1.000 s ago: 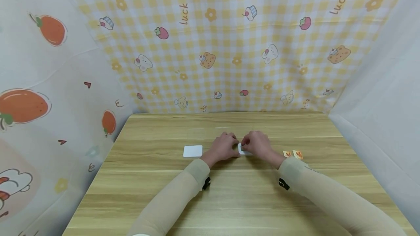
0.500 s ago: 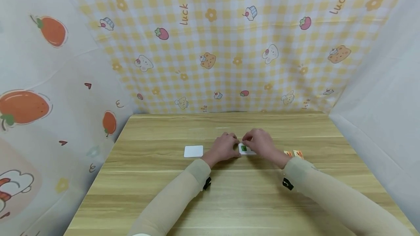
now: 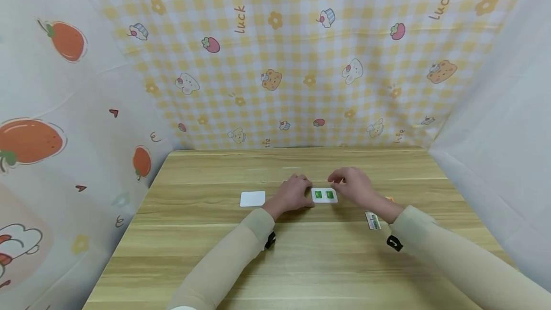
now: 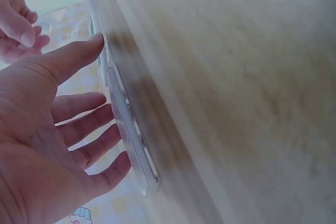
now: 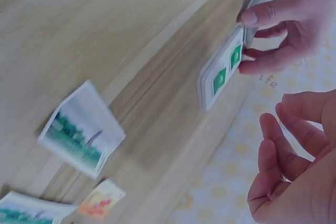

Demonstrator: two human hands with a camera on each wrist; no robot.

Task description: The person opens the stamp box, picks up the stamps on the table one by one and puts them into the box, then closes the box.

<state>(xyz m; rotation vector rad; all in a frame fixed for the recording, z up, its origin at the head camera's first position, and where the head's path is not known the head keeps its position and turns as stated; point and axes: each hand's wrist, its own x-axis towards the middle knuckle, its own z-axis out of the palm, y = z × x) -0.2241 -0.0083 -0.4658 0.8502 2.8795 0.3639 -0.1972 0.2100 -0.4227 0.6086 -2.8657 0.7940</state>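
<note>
A white rounded card (image 3: 324,195) bearing two green stamps (image 5: 219,81) lies on the wooden table. My left hand (image 3: 293,192) holds its left end, thumb at the near corner and fingertips at the far one. Close by the right end, my right hand (image 3: 352,184) is raised over the table. In the right wrist view its fingers are loosely bent, with nothing between them. A landscape stamp (image 5: 83,132) lies on the wood below this hand, beside a small orange stamp (image 5: 103,199). The right forearm partly hides the loose stamps in the head view.
A blank white card (image 3: 252,198) lies left of the left hand. A clear flat slab (image 4: 128,124) shows beside the left fingers. Another landscape stamp (image 5: 31,211) is at the right wrist view's lower edge. A checked curtain (image 3: 310,99) hangs behind the table.
My right hand has drawn back to the right from the card, uncovering first one green stamp, then both. A landscape stamp has come into sight by the right wrist. The left hand stays put.
</note>
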